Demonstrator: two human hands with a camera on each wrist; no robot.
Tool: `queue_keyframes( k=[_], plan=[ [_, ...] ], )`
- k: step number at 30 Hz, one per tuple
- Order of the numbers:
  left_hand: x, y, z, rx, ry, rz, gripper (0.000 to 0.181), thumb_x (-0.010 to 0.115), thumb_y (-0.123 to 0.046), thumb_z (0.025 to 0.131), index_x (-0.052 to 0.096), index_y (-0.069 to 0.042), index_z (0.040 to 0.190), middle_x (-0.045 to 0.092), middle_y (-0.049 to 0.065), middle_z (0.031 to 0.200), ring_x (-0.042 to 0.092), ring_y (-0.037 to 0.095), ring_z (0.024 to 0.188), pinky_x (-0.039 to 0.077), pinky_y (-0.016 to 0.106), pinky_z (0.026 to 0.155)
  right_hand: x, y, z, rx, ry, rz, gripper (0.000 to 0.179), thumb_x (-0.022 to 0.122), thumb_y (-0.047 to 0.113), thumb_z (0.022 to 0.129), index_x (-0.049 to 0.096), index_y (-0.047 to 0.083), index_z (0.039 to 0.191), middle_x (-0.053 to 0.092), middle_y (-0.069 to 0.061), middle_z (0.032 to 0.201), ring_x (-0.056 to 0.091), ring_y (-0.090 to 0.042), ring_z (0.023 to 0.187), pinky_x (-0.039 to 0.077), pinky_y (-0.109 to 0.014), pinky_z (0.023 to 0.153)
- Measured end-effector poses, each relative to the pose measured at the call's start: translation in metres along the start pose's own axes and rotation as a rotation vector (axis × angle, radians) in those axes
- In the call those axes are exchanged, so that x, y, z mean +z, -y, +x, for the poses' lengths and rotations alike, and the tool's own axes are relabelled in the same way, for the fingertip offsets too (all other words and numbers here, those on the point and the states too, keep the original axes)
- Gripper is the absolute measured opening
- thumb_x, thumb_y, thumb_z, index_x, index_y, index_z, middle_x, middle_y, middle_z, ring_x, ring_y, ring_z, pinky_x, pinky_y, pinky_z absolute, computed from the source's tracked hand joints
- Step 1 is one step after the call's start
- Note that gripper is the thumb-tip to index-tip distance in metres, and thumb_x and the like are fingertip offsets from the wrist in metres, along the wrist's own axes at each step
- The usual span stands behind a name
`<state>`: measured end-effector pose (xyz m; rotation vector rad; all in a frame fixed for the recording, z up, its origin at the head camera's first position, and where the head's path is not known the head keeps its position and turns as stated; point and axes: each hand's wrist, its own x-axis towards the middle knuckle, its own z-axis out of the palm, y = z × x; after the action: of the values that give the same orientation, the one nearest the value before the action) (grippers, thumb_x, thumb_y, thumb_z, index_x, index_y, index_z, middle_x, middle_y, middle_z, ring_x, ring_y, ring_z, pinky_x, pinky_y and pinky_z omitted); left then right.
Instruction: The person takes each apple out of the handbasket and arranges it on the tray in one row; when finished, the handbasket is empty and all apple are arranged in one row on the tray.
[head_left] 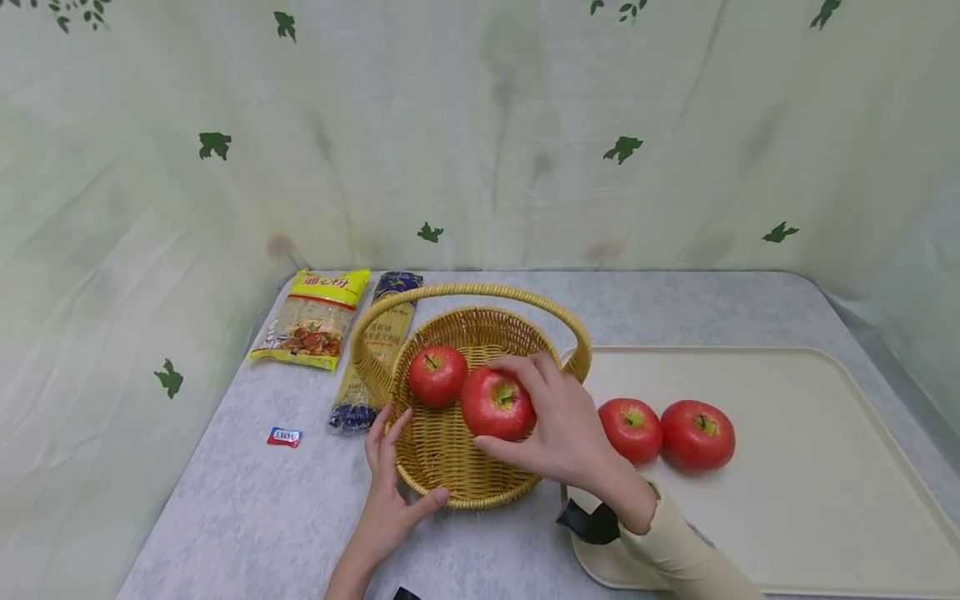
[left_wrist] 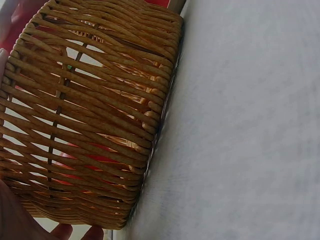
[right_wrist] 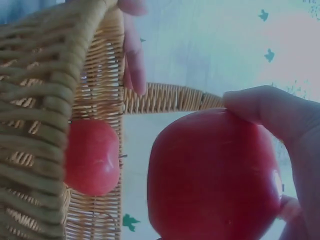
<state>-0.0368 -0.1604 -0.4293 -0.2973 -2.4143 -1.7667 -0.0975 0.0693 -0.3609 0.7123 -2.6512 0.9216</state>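
My right hand (head_left: 551, 412) grips a red apple (head_left: 497, 406) between thumb and fingers, over the wicker basket (head_left: 442, 458). In the right wrist view, the gripped apple (right_wrist: 215, 175) stands above the basket's rim. A second apple (head_left: 438, 377) sits inside the basket at the back left. My left hand (head_left: 390, 500) holds the basket's front left side, thumb at the front rim and fingers at the left rim. The left wrist view shows the basket's woven wall (left_wrist: 95, 110) close up. Above it all arches the basket's handle (head_left: 472, 289).
To the right lies a cream tray (head_left: 810, 500) bearing two apples (head_left: 698, 435), side by side near its left edge. A yellow food packet (head_left: 311, 321) and a long noodle packet (head_left: 360, 387) lie left of the basket. Nearer me is a small red-and-blue wrapper (head_left: 285, 437).
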Motion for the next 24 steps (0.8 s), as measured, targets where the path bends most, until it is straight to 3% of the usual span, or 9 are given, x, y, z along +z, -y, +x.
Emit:
queue_keyframes(
  k=[7, 14, 19, 24],
  plan=[
    [0.0, 0.0, -0.001, -0.024, -0.003, 0.003, 0.097, 0.076, 0.0, 0.071, 0.023, -0.014, 0.15, -0.004, 0.011, 0.152, -0.003, 0.036, 0.136, 0.01, 0.073, 0.096, -0.009, -0.002, -0.017, -0.025, -0.038, 0.09, 0.069, 0.073, 0.059, 0.07, 0.048, 0.032, 0.127, 0.048, 0.01, 0.112, 0.051, -0.008, 0.092, 0.048, -0.032, 0.07],
    [0.001, 0.0, 0.001, -0.018, 0.001, 0.005, 0.097, 0.076, -0.001, 0.071, 0.022, -0.014, 0.15, -0.004, 0.012, 0.152, -0.006, 0.037, 0.136, 0.009, 0.074, 0.095, -0.017, -0.012, -0.036, -0.037, -0.077, 0.254, 0.071, 0.081, 0.044, 0.07, 0.048, 0.027, 0.129, 0.043, 0.005, 0.122, 0.047, -0.012, 0.108, 0.051, -0.036, 0.078],
    [0.001, -0.003, 0.001, -0.024, 0.003, 0.004, 0.096, 0.076, -0.001, 0.071, 0.023, -0.015, 0.15, -0.004, 0.009, 0.152, -0.006, 0.036, 0.136, 0.009, 0.074, 0.095, -0.024, -0.023, -0.05, 0.006, -0.132, 0.265, 0.074, 0.086, 0.035, 0.066, 0.049, 0.027, 0.13, 0.042, 0.003, 0.123, 0.042, -0.015, 0.114, 0.05, -0.04, 0.078],
    [0.001, 0.001, 0.002, -0.021, 0.009, 0.001, 0.096, 0.077, -0.002, 0.071, 0.022, -0.01, 0.15, -0.005, 0.007, 0.153, -0.008, 0.036, 0.136, 0.007, 0.075, 0.094, -0.034, -0.038, -0.063, 0.031, -0.197, 0.296, 0.081, 0.09, 0.022, 0.061, 0.05, 0.021, 0.131, 0.043, 0.002, 0.125, 0.043, -0.016, 0.114, 0.051, -0.033, 0.079]
  ],
)
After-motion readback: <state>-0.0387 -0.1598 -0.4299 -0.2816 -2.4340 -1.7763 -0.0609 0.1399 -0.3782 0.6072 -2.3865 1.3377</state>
